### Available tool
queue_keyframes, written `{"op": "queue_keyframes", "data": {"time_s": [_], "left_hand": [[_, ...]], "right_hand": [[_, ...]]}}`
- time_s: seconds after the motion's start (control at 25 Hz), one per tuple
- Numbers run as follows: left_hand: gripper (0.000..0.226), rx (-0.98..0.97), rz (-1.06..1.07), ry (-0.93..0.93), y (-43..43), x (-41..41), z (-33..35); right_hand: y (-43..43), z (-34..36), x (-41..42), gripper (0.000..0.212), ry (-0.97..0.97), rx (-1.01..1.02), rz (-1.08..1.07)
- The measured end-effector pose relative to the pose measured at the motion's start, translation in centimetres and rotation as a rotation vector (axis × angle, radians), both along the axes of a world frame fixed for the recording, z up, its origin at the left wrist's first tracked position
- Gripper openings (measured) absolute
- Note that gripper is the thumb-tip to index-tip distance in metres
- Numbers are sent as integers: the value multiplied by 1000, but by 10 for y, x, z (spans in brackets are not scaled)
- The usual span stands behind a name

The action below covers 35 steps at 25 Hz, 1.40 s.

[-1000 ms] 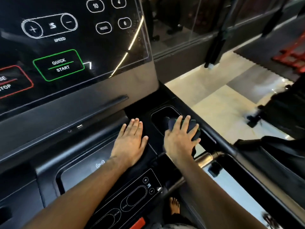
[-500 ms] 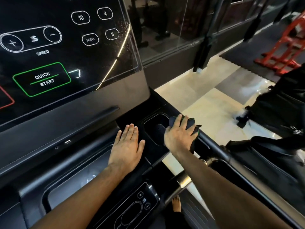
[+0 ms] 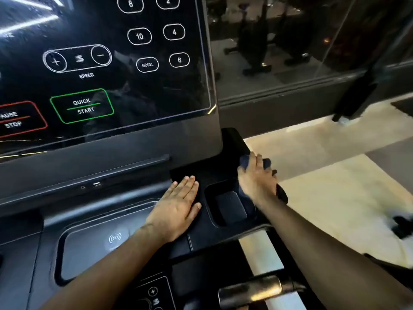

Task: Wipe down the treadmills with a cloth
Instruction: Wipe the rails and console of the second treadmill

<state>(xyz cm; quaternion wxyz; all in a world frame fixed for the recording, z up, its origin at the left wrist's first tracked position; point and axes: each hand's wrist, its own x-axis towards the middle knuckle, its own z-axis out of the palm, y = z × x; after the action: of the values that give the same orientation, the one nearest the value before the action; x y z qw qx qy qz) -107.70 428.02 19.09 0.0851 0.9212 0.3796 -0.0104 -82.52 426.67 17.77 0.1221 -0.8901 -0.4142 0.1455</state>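
The person leans over the black treadmill console (image 3: pixel 125 175), glossy touch panel (image 3: pixel 100 63) above. The left hand (image 3: pixel 176 209) lies flat on the black plastic deck, fingers straight and together, pointing toward one o'clock. At three o'clock of it sits a rectangular recessed cup holder (image 3: pixel 228 206). Just beyond that, the right hand (image 3: pixel 257 177) presses a crumpled dark blue cloth (image 3: pixel 267 163) against the console's right edge, fingers curled over it. A silver metal handlebar (image 3: pixel 252 289) lies at five o'clock.

Dim, screen glare, blurred edges
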Motion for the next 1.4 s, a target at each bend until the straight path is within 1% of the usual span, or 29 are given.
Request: {"op": "queue_keyframes", "data": {"time_s": [0.04, 0.08, 0.12, 0.16, 0.2, 0.28, 0.32, 0.36, 0.4, 0.48, 0.52, 0.56, 0.6, 0.64, 0.68, 0.76, 0.8, 0.84, 0.88, 0.92, 0.96, 1.0, 1.04, 1.12, 1.16, 1.24, 1.28, 1.32, 1.4], "left_hand": [[82, -8, 11, 12, 0, 2, 3], [83, -10, 25, 28, -2, 4, 4], [85, -7, 46, 45, -4, 4, 6], [85, -3, 75, 61, -7, 3, 8], [85, -3, 107, 77, -10, 1, 9], [85, -10, 146, 107, -17, -1, 12], [85, -13, 161, 118, -20, -2, 13], [86, -20, 173, 128, -21, -1, 14], [87, -33, 180, 136, -21, -1, 16], [89, -68, 191, 141, -21, 2, 19], [88, -77, 194, 139, -20, 3, 20], [87, -82, 192, 140, -20, 4, 20], [86, -82, 189, 143, -20, 4, 20], [86, -81, 193, 142, -21, 4, 18], [86, -78, 197, 135, -21, 4, 17], [86, -65, 180, 123, -20, 3, 13], [86, -61, 171, 123, -19, 1, 11], [84, -61, 170, 121, -18, 0, 10], [82, -60, 175, 115, -17, 1, 9], [79, -62, 179, 105, -17, 2, 8], [76, -69, 181, 98, -16, 4, 8], [74, -80, 178, 97, -15, 7, 9], [74, -90, 168, 100, -13, 11, 8], [75, -89, 148, 103, -7, 16, 7], [75, -84, 138, 102, -4, 18, 7], [75, -77, 121, 102, 1, 21, 8], [76, -75, 116, 108, 2, 22, 9], [78, -73, 107, 118, 2, 24, 9], [83, -55, 90, 141, 2, 28, 9]], "right_hand": [[-1, -3, -10, 65, -109, 60, 148], [-5, -7, -15, 63, -190, 122, 362], [-8, -9, -9, 59, -221, 173, 565], [-2, -6, 5, 56, -197, 203, 681], [11, -3, 21, 54, -128, 197, 638], [34, -1, 40, 56, 103, 124, 285], [35, -2, 37, 59, 96, 71, 218], [33, -6, 29, 61, -18, 48, 284], [27, -10, 20, 62, -156, 117, 461], [18, -12, 17, 60, -302, 271, 906], [29, -7, 23, 59, -333, 267, 1005], [44, 1, 25, 57, -296, 200, 950], [54, 8, 21, 56, -211, 131, 817], [56, 9, 12, 54, -212, 98, 751], [54, 4, -1, 53, -238, 171, 817], [41, 1, -20, 55, -348, 263, 1225], [47, 4, -15, 56, -378, 255, 1361], [62, 10, -6, 56, -372, 217, 1348], [83, 14, 5, 55, -323, 147, 1191], [99, 16, 13, 55, -218, 80, 958], [104, 16, 15, 56, -152, 12, 795], [104, 15, 13, 56, -150, 13, 744], [98, 10, 5, 56, -184, 58, 811], [88, 5, 3, 53, -212, 134, 1048], [100, 4, 11, 53, -194, 142, 1063], [126, 16, 23, 56, -59, 58, 751], [127, 16, 22, 59, -41, 24, 626], [126, 12, 14, 60, -67, 36, 631], [112, 4, 5, 59, -180, 97, 924]]}}
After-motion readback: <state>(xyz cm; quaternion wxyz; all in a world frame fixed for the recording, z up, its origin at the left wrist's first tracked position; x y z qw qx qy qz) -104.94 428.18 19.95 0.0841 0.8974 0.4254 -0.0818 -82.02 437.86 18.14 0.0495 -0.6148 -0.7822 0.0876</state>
